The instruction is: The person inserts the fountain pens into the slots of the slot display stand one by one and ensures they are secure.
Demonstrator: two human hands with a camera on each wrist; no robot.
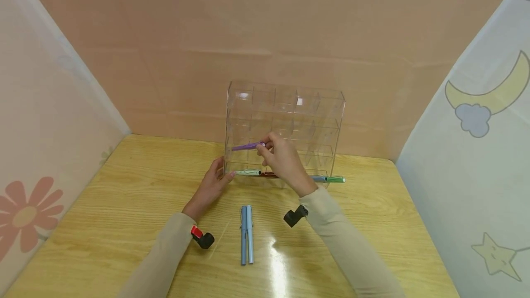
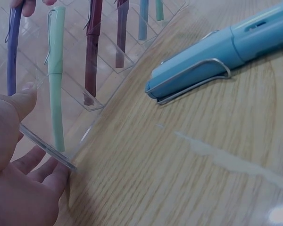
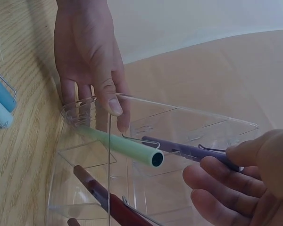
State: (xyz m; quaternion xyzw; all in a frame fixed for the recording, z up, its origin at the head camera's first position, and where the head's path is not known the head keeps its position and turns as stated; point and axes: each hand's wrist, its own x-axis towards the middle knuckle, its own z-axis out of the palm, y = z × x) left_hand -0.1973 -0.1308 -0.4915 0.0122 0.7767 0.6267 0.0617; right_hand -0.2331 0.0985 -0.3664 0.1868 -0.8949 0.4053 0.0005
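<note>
A clear acrylic rack (image 1: 342,121) with small compartments stands upright at the back of the table. My left hand (image 1: 212,185) grips its lower left side, thumb in front and fingers behind the panel. Between thumb and fingers, my right hand (image 1: 283,157) pinches the white-tipped end of a purple pen (image 1: 247,146), whose other end reaches into a left-hand compartment above the bottom row. Beneath it, a light green pen (image 3: 132,149) sits in the bottom row. Beside that is a dark red pen (image 2: 93,52), then another reddish pen (image 2: 121,37).
Farther right in the bottom row are a blue pen (image 1: 319,178) and a green pen (image 1: 336,179). In front of the rack, a darker blue pen (image 1: 243,238) and a light blue pen (image 1: 250,236) lie side by side on the wooden table (image 1: 364,224). Fabric walls enclose the table.
</note>
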